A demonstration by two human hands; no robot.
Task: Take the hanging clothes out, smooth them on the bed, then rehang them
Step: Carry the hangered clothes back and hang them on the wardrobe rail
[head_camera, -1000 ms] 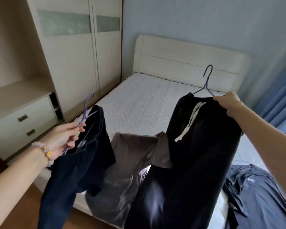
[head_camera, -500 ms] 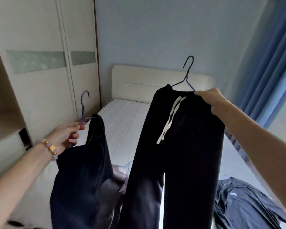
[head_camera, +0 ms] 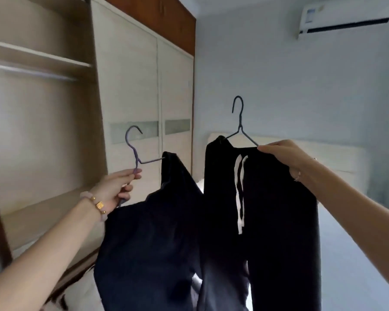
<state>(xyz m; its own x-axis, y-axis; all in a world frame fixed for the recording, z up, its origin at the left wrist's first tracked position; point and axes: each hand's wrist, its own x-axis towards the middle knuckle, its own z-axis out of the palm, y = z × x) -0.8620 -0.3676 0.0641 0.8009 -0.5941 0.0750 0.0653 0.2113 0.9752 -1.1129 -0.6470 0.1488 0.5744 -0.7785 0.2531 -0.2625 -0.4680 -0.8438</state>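
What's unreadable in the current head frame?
- Lower legs of the black drawstring trousers: cut off by the bottom edge.
- Dark garment type: bunched, hem cut off.
- Left hand grip on the purple hanger: the lower bar is hidden by the fingers.
- Closet rail: motion-blurred.

View: head, single wide-angle camera worn on the person's head; no second view, so no shared field. Facing: forward and roughly level, toward the far wall and the air conditioner (head_camera: 344,21) at upper right. Nearness: close to both raised arms, which enter from the bottom corners. Left hand (head_camera: 112,189) sits left of centre; right hand (head_camera: 281,157) right of centre, slightly higher. Beyond the left fingers (head_camera: 133,173): open wardrobe (head_camera: 41,122) with rail, filling the left side. Beyond the right fingers (head_camera: 265,148): pale headboard (head_camera: 337,158). Below both sets of fingers, dark garments (head_camera: 267,221) block the lower centre. Straight edges bow near the borders.
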